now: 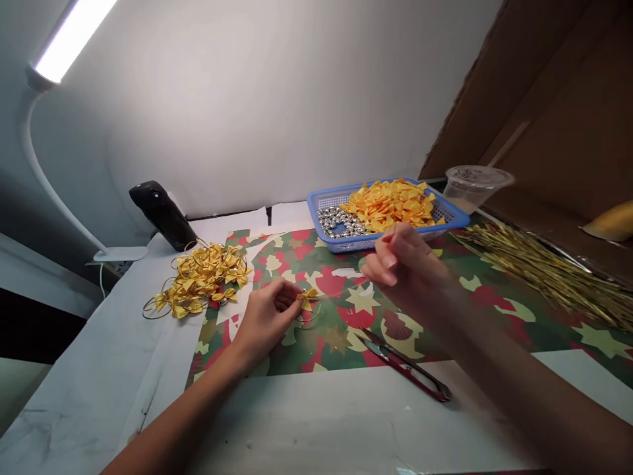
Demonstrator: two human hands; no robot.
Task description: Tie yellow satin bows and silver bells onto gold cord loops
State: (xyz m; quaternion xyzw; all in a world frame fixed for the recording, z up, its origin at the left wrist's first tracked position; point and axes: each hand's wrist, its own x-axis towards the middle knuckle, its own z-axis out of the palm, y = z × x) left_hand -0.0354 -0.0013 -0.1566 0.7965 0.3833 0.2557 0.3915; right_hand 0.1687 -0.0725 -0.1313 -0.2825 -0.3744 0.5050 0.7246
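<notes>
My left hand pinches a small yellow ribbon bow tied on a thin gold wire loop, just above the patterned mat. My right hand hovers to the right of it, fingers curled together; what they hold, if anything, I cannot make out. A pile of finished yellow bows on gold loops lies to the left of my left hand. A blue basket behind my right hand holds yellow ribbon pieces and silver bells.
Red thread snips lie on the mat near my right forearm. A bundle of gold cords sits at the right, a plastic cup behind it. A black device and a white desk lamp stand at the left.
</notes>
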